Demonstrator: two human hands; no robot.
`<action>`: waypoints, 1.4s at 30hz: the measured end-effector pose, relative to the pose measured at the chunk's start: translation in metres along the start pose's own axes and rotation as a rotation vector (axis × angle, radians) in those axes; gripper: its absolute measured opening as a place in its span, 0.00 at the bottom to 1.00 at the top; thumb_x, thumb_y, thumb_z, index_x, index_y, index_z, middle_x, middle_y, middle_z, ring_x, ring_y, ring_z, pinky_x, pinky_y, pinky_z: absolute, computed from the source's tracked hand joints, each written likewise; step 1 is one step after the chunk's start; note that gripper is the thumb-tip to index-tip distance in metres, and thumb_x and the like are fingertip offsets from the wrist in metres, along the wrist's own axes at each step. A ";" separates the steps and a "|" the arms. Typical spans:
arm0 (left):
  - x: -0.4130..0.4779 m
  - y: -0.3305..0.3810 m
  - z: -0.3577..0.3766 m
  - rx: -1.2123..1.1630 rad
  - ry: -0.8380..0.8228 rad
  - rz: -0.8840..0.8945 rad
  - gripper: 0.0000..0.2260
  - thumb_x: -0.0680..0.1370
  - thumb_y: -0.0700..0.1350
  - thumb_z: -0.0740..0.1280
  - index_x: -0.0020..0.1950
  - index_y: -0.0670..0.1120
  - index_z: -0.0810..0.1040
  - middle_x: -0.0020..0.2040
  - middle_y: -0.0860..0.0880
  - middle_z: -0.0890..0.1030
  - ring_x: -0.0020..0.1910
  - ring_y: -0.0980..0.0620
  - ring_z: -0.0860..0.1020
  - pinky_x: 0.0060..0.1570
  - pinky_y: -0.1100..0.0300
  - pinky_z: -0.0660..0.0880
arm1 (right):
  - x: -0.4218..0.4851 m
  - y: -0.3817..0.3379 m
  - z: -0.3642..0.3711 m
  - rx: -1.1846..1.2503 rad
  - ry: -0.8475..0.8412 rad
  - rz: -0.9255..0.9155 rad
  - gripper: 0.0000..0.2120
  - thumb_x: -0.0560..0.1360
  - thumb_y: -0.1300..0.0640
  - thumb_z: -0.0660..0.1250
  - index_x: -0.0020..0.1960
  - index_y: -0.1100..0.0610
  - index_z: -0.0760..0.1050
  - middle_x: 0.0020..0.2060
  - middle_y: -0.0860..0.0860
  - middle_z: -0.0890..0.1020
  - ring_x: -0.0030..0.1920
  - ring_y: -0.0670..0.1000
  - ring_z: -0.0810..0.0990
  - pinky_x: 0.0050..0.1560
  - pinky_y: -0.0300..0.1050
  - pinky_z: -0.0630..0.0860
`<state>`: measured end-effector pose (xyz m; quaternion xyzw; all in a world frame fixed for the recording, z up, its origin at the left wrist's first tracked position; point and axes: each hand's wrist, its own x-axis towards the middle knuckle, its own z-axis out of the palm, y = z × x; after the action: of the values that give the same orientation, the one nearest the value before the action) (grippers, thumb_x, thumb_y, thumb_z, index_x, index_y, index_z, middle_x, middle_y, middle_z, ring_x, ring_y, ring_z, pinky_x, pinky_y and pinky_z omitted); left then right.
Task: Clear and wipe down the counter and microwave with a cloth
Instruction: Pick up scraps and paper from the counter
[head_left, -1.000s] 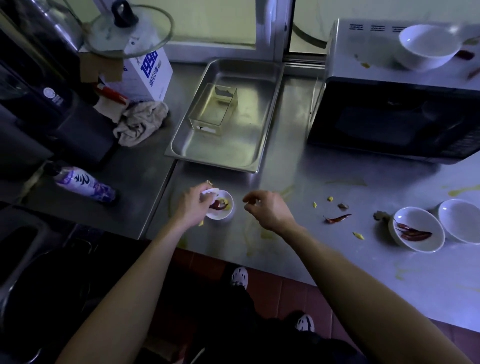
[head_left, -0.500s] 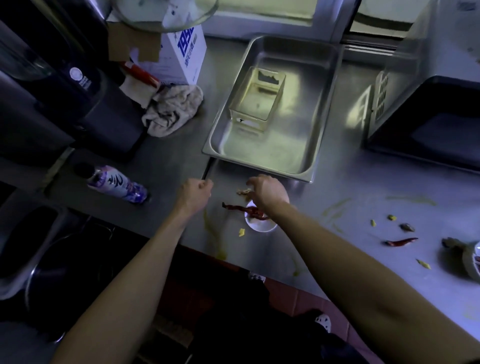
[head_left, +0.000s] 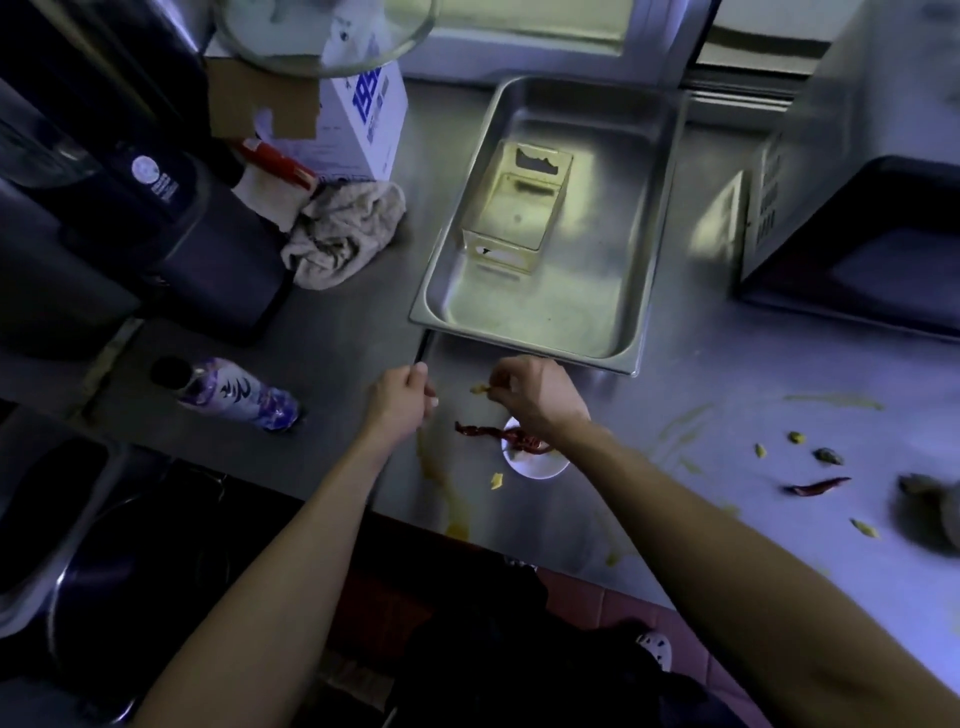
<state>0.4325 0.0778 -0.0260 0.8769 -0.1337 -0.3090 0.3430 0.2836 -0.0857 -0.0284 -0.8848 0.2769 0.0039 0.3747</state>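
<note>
My right hand (head_left: 537, 397) pinches a small yellow food scrap (head_left: 479, 388) just in front of the steel tray (head_left: 524, 340). Under its wrist sits a small white dish (head_left: 537, 465) with a dried red chili (head_left: 491, 434) hanging over its left rim. My left hand (head_left: 402, 397) hovers left of the dish with its fingers curled, and nothing shows in it. A crumpled beige cloth (head_left: 345, 236) lies at the back left of the steel counter (head_left: 701, 405). The microwave (head_left: 857, 208) stands at the right.
A clear container (head_left: 514, 208) sits in the tray. A purple bottle (head_left: 236, 397) lies on its side at the left. Another chili (head_left: 818, 486), yellow bits (head_left: 865, 529) and yellow smears (head_left: 441, 480) mark the counter. A white box (head_left: 371, 119) and dark appliance (head_left: 130, 218) stand behind.
My left hand let go of the small dish and drew back left. My right hand reached over the dish and picked up a yellow scrap. The view swung left.
</note>
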 end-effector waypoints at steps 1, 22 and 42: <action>0.000 0.009 0.009 -0.026 -0.031 0.006 0.18 0.88 0.48 0.58 0.43 0.46 0.81 0.34 0.48 0.85 0.25 0.50 0.78 0.29 0.60 0.72 | -0.009 -0.003 -0.007 0.026 0.034 -0.019 0.05 0.75 0.49 0.75 0.46 0.51 0.83 0.41 0.47 0.85 0.42 0.52 0.81 0.43 0.48 0.76; -0.160 0.176 0.237 0.043 -0.472 0.218 0.17 0.86 0.47 0.63 0.38 0.44 0.79 0.25 0.51 0.74 0.25 0.50 0.69 0.25 0.64 0.61 | -0.237 0.137 -0.149 0.262 0.435 0.278 0.13 0.76 0.43 0.76 0.53 0.51 0.83 0.42 0.47 0.86 0.44 0.49 0.82 0.45 0.47 0.77; -0.302 0.281 0.496 0.601 -0.497 0.826 0.15 0.70 0.47 0.66 0.30 0.44 0.63 0.35 0.40 0.74 0.35 0.41 0.72 0.35 0.50 0.67 | -0.507 0.383 -0.260 0.017 0.611 0.684 0.09 0.80 0.52 0.67 0.48 0.56 0.81 0.40 0.54 0.85 0.42 0.59 0.82 0.41 0.54 0.78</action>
<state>-0.1218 -0.2494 0.0178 0.7120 -0.6243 -0.2946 0.1290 -0.3863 -0.2284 0.0146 -0.7002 0.6507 -0.1360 0.2604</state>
